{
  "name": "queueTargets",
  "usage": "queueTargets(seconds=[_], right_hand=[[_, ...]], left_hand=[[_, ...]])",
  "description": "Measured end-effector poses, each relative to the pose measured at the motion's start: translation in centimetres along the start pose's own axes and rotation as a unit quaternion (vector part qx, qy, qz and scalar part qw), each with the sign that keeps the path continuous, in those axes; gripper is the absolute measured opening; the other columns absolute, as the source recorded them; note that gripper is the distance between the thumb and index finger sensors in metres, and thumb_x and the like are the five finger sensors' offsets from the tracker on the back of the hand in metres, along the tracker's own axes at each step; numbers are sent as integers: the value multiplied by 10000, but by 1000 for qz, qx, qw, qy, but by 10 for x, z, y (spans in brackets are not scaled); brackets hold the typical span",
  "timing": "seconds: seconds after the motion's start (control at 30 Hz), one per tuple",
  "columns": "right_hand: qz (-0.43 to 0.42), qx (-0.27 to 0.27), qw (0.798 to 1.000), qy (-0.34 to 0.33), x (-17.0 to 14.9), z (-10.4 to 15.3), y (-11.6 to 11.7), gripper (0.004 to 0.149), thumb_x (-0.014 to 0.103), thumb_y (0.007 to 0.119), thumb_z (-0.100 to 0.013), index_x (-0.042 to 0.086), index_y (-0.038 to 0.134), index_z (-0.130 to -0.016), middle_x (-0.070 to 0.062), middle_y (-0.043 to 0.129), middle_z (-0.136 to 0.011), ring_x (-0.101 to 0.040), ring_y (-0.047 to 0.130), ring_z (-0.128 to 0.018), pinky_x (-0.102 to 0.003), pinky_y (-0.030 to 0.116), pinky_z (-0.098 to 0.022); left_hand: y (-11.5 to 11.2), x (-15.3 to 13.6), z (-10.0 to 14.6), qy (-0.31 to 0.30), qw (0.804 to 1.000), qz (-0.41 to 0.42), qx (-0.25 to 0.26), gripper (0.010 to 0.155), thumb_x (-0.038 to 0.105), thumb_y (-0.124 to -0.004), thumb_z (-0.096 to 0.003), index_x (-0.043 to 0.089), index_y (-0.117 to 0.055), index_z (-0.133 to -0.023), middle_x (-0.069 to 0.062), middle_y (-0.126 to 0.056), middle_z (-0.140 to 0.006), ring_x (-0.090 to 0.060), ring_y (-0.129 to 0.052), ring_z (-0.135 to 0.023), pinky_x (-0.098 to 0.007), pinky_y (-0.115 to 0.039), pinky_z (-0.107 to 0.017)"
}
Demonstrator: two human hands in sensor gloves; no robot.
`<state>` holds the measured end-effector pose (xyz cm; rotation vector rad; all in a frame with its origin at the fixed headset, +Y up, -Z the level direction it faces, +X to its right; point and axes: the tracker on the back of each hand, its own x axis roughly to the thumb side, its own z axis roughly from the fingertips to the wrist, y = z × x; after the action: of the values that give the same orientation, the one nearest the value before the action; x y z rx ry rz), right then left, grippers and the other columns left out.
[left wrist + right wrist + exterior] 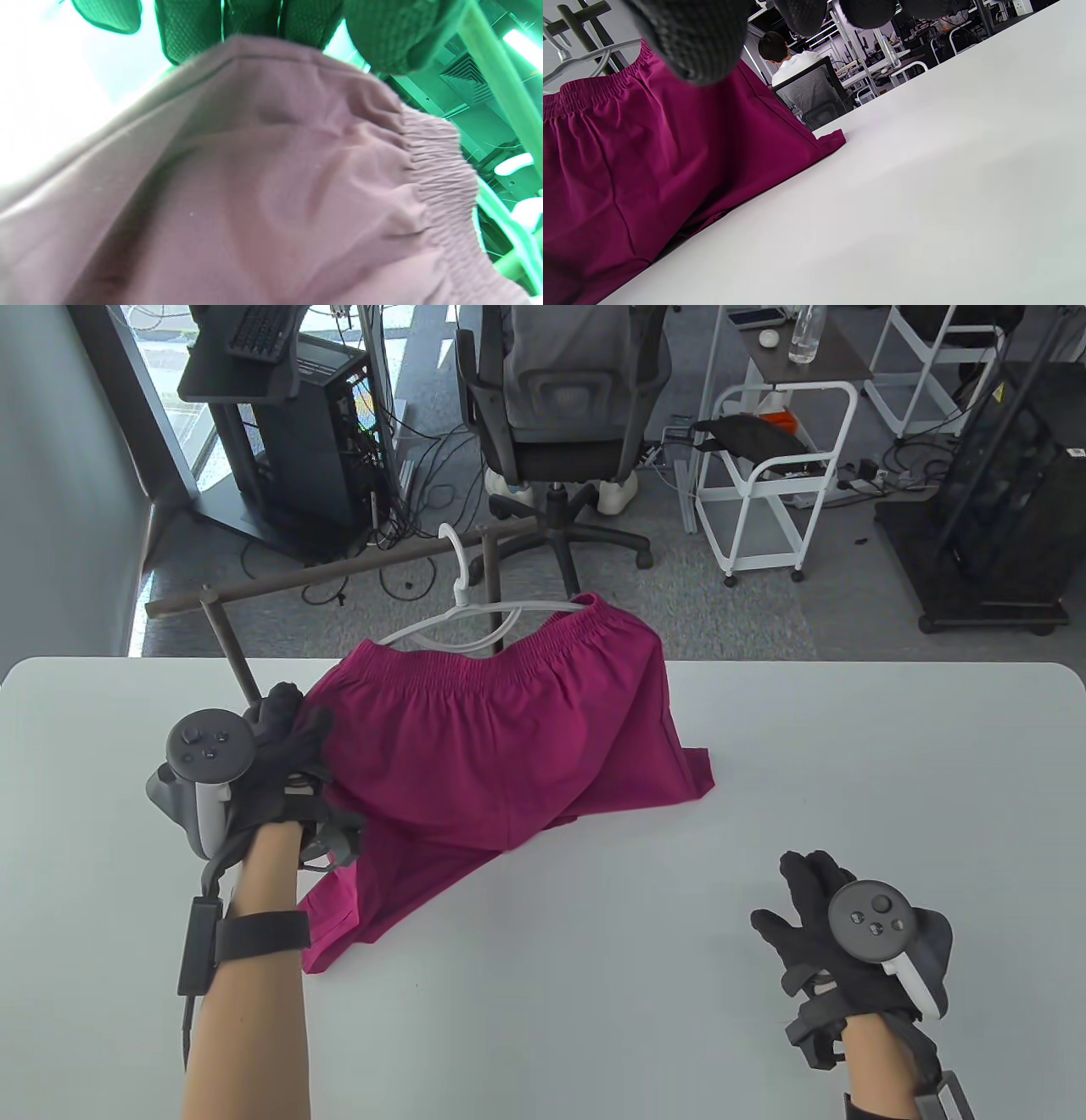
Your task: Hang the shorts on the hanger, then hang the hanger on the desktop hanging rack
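Note:
Magenta shorts [501, 729] hang from a white hanger [462, 623] whose hook sits over the dark bar of the desktop rack [339, 570]; the legs trail onto the white table [764, 780]. My left hand [284, 729] grips the left end of the waistband beside the rack's upright post. In the left wrist view the shorts [263, 182] fill the frame under the fingers [382, 34]. My right hand [806, 899] rests with relaxed fingers over the table at the lower right, holding nothing. The right wrist view shows the shorts [649, 152] to its left.
Beyond the table's far edge stand an office chair [551, 415], a white cart [776, 466], a computer stand [288, 415] and a black rack on wheels [993, 517]. A person [787, 57] sits in a chair far off.

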<state>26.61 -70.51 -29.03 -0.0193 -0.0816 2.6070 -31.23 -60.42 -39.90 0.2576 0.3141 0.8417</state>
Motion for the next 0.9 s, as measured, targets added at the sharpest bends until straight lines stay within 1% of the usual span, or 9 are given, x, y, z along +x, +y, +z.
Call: queueTargets(seconds=[0.2,0.3,0.4,0.43,0.47,0.5,0.63,0.73,0.9], right_hand=[[12,-8,999,-34,20,7,0,832,503,812,-436,129,468,-1095,-249,407,-1124,-569,444,-963,-790,467,-631],[15,-19,998,-61,33,14,0,826,507,804,-440,131,470,-1095,-248,411,-1124,-568,441,-965,-791,463,-631],[35,-42,994,-91,48,21,-1,824,510,800,-439,137,468,-1095,-240,419,-1125,-561,447,-968,-787,468,-635],[39,-44,994,-96,50,23,-1,825,509,801,-439,139,466,-1096,-237,420,-1125,-560,449,-969,-787,470,-637],[43,-51,992,-108,55,26,-1,823,512,799,-439,143,467,-1095,-233,424,-1126,-557,451,-970,-786,472,-638],[44,-52,991,-112,57,27,-1,823,512,799,-439,143,467,-1095,-233,428,-1125,-554,454,-971,-785,472,-639],[58,-66,987,-136,65,31,1,815,513,798,-437,148,477,-1092,-223,442,-1126,-546,465,-974,-783,477,-643],[67,-71,985,-142,68,32,2,811,515,796,-437,153,482,-1091,-217,449,-1126,-542,472,-976,-783,479,-646],[84,-72,982,-156,73,33,7,809,517,796,-435,160,483,-1090,-212,449,-1128,-537,469,-980,-782,477,-650]], left_hand=[[10,8,23,-45,999,-18,-4,731,540,-785,-404,233,-624,-1047,-113,-574,-1104,-416,-695,-1003,-657,-557,-690],[15,20,39,-93,995,-31,1,734,542,-785,-403,236,-620,-1049,-113,-567,-1105,-411,-687,-1005,-653,-547,-696],[18,34,61,-152,986,-63,8,737,544,-784,-403,230,-615,-1049,-112,-599,-1077,-386,-745,-934,-611,-578,-688],[18,38,67,-167,984,-69,9,796,544,-785,-402,137,-616,-1065,-112,-602,-1074,-385,-746,-932,-611,-576,-689],[17,45,78,-191,978,-79,8,736,545,-784,-402,234,-619,-1048,-110,-604,-1074,-383,-746,-934,-612,-573,-691],[16,48,84,-207,975,-84,6,737,545,-785,-402,236,-615,-1050,-108,-601,-1077,-383,-740,-940,-614,-567,-694],[6,63,120,-284,950,-127,26,737,547,-785,-400,245,-616,-1050,-101,-597,-1083,-379,-731,-955,-620,-550,-704],[-3,67,140,-314,935,-157,42,728,538,-793,-398,242,-630,-1043,-98,-622,-1070,-367,-765,-922,-604,-572,-697],[-33,63,170,-352,917,-180,55,729,541,-793,-395,252,-623,-1043,-89,-604,-1081,-365,-744,-944,-610,-549,-708]])
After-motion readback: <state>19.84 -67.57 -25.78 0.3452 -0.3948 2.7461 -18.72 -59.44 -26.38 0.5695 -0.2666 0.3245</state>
